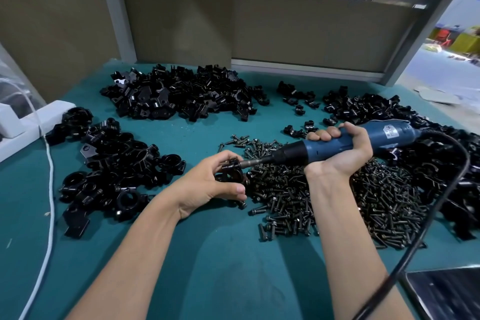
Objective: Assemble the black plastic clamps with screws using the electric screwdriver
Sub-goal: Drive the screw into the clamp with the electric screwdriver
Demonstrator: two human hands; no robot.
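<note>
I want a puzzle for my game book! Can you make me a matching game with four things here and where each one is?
1 electric screwdriver
2 black clamp at the bit
3 screw pile
4 white cable

A pinched in the left hand
B along the left side of the table
C gripped in the right hand
D heaped under the right forearm

Pairs: 1-C, 2-A, 3-D, 4-B

Teal desk [197, 254]: back-edge heap of black plastic clamp parts [179, 93]; left-edge heap [114, 166]; right-edge heap [384, 109]; dark metal screw heap [337, 197] between these, right of centre.
</note>
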